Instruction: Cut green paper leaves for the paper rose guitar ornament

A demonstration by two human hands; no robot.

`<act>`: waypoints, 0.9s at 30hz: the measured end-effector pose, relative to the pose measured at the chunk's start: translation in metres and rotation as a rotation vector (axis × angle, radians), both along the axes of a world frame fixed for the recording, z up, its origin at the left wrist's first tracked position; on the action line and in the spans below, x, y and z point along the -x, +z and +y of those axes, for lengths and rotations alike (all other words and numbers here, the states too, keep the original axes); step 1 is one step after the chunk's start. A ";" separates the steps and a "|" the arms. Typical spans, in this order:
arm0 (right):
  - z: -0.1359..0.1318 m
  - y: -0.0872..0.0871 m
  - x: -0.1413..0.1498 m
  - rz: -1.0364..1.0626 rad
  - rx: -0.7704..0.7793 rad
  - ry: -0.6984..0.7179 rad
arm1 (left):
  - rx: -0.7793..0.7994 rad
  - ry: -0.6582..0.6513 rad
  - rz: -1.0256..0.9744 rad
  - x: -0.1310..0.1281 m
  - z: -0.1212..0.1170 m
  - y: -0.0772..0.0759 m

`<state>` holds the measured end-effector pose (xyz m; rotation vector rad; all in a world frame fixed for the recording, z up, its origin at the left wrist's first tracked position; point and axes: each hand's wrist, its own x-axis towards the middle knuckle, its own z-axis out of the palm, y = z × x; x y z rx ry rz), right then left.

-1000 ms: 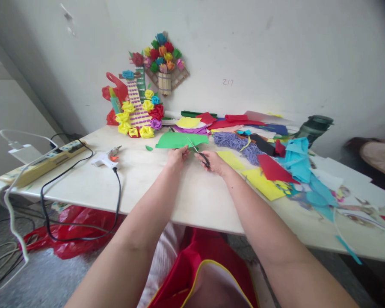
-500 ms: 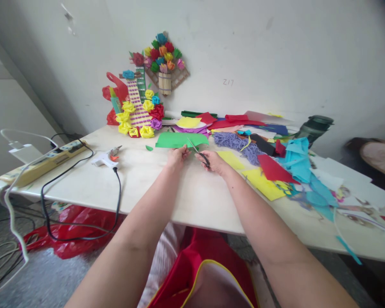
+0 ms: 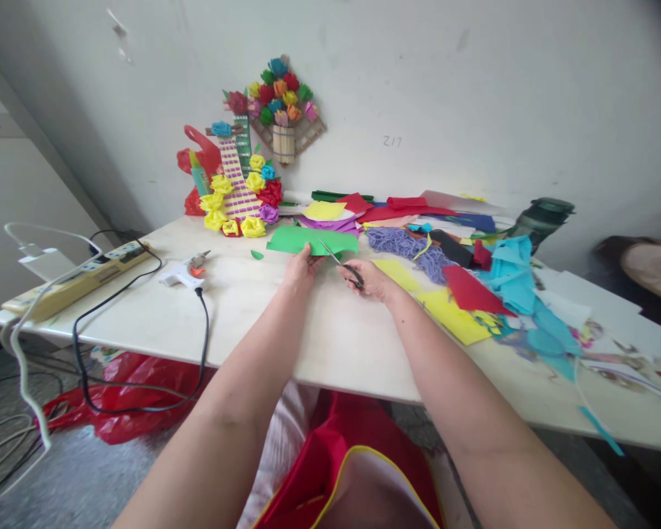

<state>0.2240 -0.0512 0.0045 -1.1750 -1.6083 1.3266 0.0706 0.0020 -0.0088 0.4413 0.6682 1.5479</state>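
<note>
Head view: left hand pinching green paper; right hand gripping scissors, blade over paper.

Wide sheet of green paper, plain, roughly rectangular, long side crosswise, scissors with dark handles and slim silvery blades, slanting away and leftward, tips over the green surface.
</note>
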 end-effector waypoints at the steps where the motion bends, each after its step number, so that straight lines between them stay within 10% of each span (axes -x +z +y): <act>1: -0.001 0.001 0.000 -0.004 0.002 -0.002 | -0.004 -0.002 -0.006 0.000 0.000 0.000; 27: -0.003 0.001 -0.001 -0.089 -0.012 0.010 | 0.011 -0.073 0.002 0.004 -0.005 0.006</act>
